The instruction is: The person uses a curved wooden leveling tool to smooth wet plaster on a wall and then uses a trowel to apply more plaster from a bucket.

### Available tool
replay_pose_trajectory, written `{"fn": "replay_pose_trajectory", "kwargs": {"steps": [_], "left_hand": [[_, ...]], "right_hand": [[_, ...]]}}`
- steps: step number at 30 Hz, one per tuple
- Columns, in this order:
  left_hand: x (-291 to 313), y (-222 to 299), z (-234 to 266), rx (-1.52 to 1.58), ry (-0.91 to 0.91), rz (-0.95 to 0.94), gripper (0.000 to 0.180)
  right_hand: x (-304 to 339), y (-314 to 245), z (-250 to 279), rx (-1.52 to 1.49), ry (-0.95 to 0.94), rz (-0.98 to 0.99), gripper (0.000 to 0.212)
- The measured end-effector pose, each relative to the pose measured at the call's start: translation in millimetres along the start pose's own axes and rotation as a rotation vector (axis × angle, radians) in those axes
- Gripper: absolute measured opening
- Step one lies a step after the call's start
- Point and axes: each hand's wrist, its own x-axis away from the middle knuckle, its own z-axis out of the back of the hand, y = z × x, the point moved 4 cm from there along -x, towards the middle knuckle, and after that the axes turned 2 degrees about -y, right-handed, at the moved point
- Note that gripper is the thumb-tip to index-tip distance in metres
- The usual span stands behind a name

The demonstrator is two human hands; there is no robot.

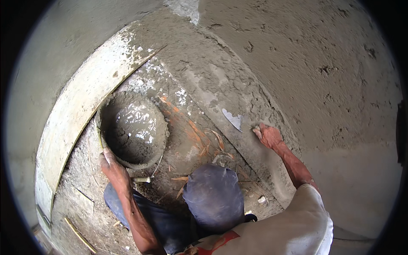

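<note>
A round bucket (163, 142), its rim caked in grey mortar, stands left of centre. Wet, shiny mortar (135, 123) lies inside it. My left hand (114, 168) is closed on the bucket's near-left rim, where a thin yellow-green strip (100, 137) runs up the side. The wire handle's pale grip (141, 179) hangs at the near side. My right hand (270, 135) is closed low over the mortar-smeared ledge (259, 157), at the foot of the right wall. Just left of its fingers lies a pale, pointed, flat piece (233, 120); whether the hand holds it cannot be made out.
A long pale board (80, 114) curves along the left side behind the bucket. Rough wet mortar covers the right wall (314, 72). Orange-brown dry strips (191, 127) and a stick (80, 235) litter the floor. My knee (213, 193) is between my arms.
</note>
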Motion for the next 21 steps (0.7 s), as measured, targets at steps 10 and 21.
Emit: {"fn": "replay_pose_trajectory", "kwargs": {"steps": [10, 21], "left_hand": [[-4.9, -12.5, -1.0, 0.064, 0.024, -0.050, 0.042], [-1.3, -6.7, -1.5, 0.032, 0.024, -0.067, 0.042]], "right_hand": [[-203.6, -27.7, 108.7, 0.054, 0.222, -0.154, 0.050], [-136.5, -105.0, 158.8, 0.079, 0.504, -0.040, 0.042]]}}
